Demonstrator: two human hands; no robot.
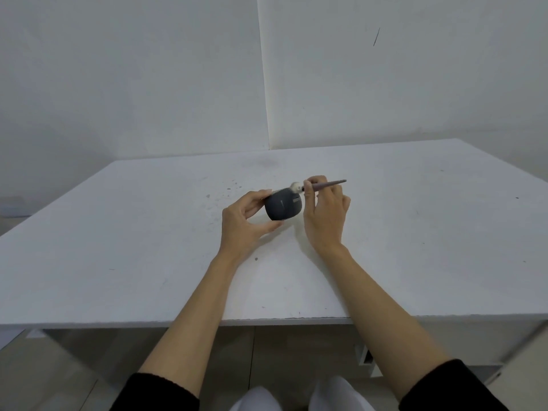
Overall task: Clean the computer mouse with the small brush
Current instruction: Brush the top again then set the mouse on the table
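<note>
A dark grey computer mouse (283, 206) is held just above the white table (148, 247), tilted with its broad face toward me. My left hand (244, 222) grips it from the left, thumb under its lower edge and fingers along the top. My right hand (324, 212) pinches a small brush (321, 186) with a thin purplish handle pointing right. The brush's pale tuft touches the mouse's upper right edge.
The table carries several small dark specks and scuffs around the middle. White walls meet in a corner behind its far edge. The near edge runs across below my forearms, with my knees and the floor under it.
</note>
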